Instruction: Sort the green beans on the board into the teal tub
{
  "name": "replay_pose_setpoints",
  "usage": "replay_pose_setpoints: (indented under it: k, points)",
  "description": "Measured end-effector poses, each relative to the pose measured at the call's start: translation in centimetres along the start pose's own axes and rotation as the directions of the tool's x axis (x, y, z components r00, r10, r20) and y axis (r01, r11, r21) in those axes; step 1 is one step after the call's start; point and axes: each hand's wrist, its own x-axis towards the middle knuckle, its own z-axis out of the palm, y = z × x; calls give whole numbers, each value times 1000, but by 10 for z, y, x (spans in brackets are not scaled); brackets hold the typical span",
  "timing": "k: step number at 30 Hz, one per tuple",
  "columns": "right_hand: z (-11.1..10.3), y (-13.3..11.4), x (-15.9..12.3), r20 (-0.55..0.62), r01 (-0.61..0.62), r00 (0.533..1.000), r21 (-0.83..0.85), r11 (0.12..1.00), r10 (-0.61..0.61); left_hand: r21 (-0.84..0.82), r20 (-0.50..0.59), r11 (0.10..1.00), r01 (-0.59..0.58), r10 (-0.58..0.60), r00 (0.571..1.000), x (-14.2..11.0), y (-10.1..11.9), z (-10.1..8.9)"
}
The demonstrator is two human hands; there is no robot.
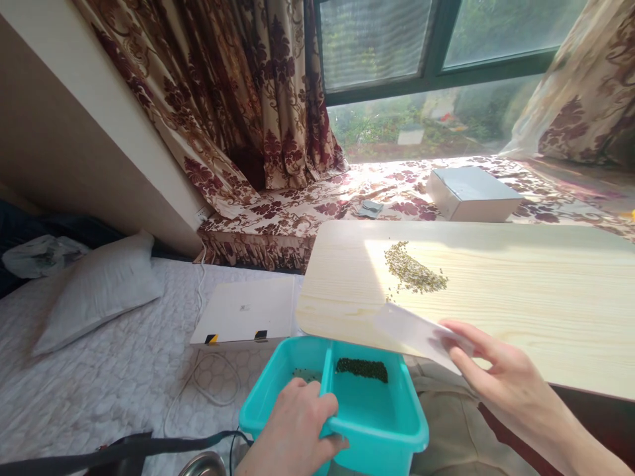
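My right hand pinches a thin white card between thumb and fingers. The card is tilted at the near edge of a pale wooden tabletop. Just beyond it lies a loose patch of small greenish-brown grains. Below the table edge is a turquoise two-compartment bin, with my left hand closed over the near end of its divider. Dark green grains form a band in the right compartment. A few grains show in the left compartment, which my left hand partly covers.
A white box with black-and-yellow corner marks lies on the quilted bed, beside a cable and a pillow. Another white box and a small grey packet rest on the patterned window seat. A dark strap crosses the lower left.
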Motion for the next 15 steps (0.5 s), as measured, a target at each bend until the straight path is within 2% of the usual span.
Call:
replay_pose_setpoints:
  k: [2,5,9,15]
  points:
    - [-12,10,-7,-129,-91,988,-66,994,82,12,18,999,-35,35,999,5,4,4]
    - [-23,20,-13,-169,-166,975,-141,976,141,29,60,996,-79,77,995,14,11,10]
    - [-24,22,-16,-200,-155,972,-165,974,120,52,80,990,-130,126,989,20,22,12]
    - [-16,23,-16,-173,-99,982,-138,985,75,50,129,987,-154,146,981,20,34,3]
